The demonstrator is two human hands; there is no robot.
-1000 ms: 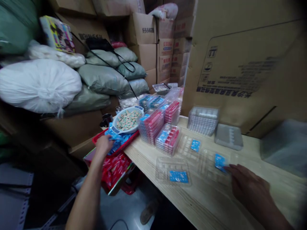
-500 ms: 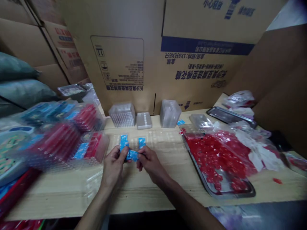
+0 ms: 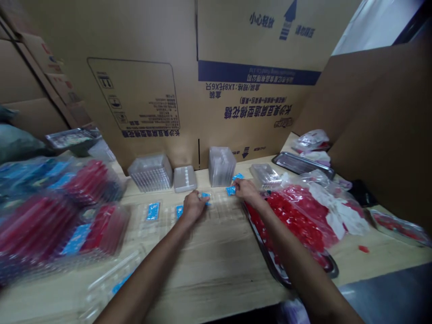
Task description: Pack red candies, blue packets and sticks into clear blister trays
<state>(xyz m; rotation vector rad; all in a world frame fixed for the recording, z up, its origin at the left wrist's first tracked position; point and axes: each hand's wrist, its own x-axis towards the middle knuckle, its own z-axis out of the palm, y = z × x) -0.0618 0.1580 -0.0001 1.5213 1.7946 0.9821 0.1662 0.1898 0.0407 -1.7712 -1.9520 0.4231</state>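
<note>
My left hand (image 3: 193, 208) and right hand (image 3: 246, 190) rest beside small blue foil packets (image 3: 231, 191) on a clear plastic blister tray (image 3: 218, 202). The fingers (image 3: 201, 202) curl narrow; I cannot tell whether they grip.

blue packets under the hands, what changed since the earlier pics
The left hand and right hand, which were holding blue packets together at mid-bench, have parted and moved forward. The left is now over a clear blister tray, beside a blue packet; the right is at another blue packet. The stacked clear trays and the red-filled metal tray stayed put.
</note>
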